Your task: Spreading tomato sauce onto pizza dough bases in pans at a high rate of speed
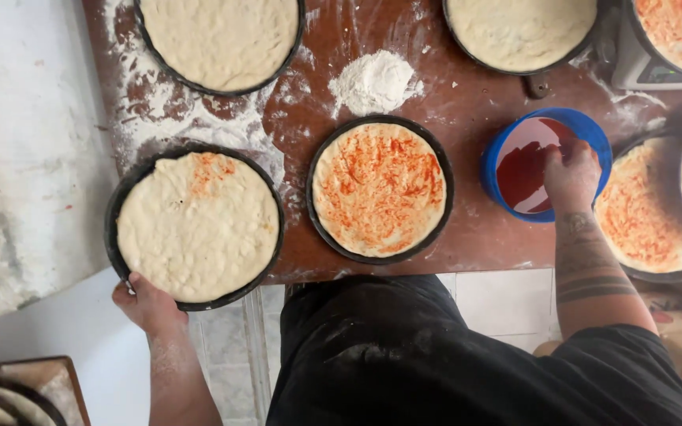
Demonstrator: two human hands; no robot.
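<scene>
Left hand (145,304) grips the barely sauced dough pan (196,226); right hand (571,175), fingers bunched, dips into the sauce bowl (545,164); neighbouring pan (379,189) is sauced.

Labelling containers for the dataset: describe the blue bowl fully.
The blue bowl is round, plastic-looking, with a thick bright blue rim and a pale inner wall smeared red. It holds red sauce, pooled toward its left side and fairly low. It stands upright on the floured brown table, right of the sauced middle base and close beside a sauced base on its right. The right hand reaches into it from the near side, fingertips hidden inside; whether it holds a tool cannot be told.
</scene>
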